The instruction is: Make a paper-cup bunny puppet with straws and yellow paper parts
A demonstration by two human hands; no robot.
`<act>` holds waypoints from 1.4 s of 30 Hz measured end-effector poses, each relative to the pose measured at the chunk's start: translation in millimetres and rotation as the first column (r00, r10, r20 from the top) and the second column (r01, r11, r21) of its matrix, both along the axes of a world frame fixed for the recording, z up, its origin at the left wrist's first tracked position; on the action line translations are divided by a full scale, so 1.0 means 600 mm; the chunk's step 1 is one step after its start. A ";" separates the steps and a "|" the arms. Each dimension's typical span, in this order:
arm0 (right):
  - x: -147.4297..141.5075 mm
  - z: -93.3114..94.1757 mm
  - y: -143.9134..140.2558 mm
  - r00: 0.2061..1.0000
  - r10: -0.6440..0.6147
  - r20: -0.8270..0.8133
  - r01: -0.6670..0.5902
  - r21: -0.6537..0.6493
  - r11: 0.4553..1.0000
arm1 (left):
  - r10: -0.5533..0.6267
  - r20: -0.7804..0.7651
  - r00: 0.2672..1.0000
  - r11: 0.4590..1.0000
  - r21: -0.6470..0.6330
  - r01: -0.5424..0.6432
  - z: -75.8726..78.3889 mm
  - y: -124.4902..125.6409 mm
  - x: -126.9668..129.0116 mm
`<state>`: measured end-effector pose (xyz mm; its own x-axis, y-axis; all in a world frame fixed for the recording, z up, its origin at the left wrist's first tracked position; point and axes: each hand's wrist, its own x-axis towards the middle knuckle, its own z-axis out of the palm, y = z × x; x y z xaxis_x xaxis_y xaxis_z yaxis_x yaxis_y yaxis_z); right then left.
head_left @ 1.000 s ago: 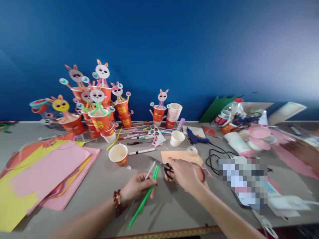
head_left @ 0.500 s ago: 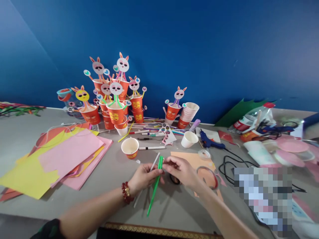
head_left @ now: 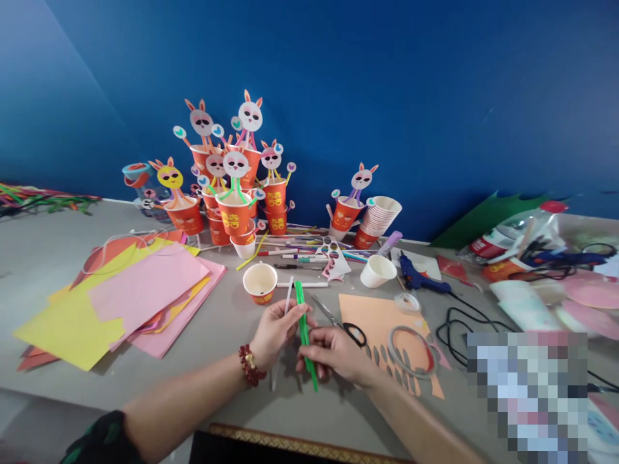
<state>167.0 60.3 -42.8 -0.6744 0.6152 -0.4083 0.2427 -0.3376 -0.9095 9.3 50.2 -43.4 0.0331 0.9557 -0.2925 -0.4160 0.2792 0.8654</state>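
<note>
My left hand (head_left: 275,328), with a red bead bracelet on the wrist, holds a white straw (head_left: 288,296) and touches the green straws (head_left: 302,309) near their middle. My right hand (head_left: 333,353) grips the same green straws lower down, above the grey table (head_left: 232,322). Black-handled scissors (head_left: 338,320) lie on the table just right of my hands, beside an orange paper sheet (head_left: 372,312). A red paper cup (head_left: 260,283) stands upright just beyond the straws.
Coloured paper sheets (head_left: 140,290) lie at left. Red cups with bunny faces (head_left: 232,193) stand at the back, with pens, a cup stack (head_left: 380,219) and a white cup (head_left: 378,270). A blue glue gun (head_left: 418,278), tape rings, black cable and clutter fill the right side.
My right hand has left the scissors on the table and taken hold of the green straws. The straws have turned more upright. The view has shifted left.
</note>
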 end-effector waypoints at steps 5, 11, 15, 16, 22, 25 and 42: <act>0.003 -0.005 0.000 0.999 -0.016 -0.039 0.015 -0.031 0.999 | -0.013 0.020 1.000 1.000 -0.016 0.013 0.002 0.000 -0.001; 0.004 -0.018 -0.002 0.997 -0.052 -0.054 0.049 -0.052 0.997 | -0.008 0.017 1.000 1.000 -0.001 0.008 -0.003 0.002 0.000; 0.005 -0.020 -0.001 0.995 -0.077 -0.058 0.073 -0.065 0.995 | -0.055 0.025 0.998 0.998 0.033 0.054 -0.003 0.002 -0.001; 0.005 -0.019 -0.001 0.995 -0.079 -0.060 0.076 -0.062 0.995 | -0.077 0.022 0.997 0.996 0.044 0.076 -0.002 0.001 -0.002; 0.008 -0.011 0.004 0.987 -0.140 -0.085 0.138 -0.031 0.990 | -0.205 0.006 0.979 0.978 0.036 0.205 -0.015 -0.012 0.008; 0.011 -0.015 0.006 0.982 -0.167 -0.089 0.166 -0.024 0.986 | -0.198 -0.002 0.980 0.980 0.019 0.198 -0.023 -0.014 0.013; 0.120 0.063 0.016 0.769 -0.317 0.555 -0.259 0.725 0.638 | -0.178 -0.016 0.984 0.983 -0.049 0.177 0.001 -0.003 0.000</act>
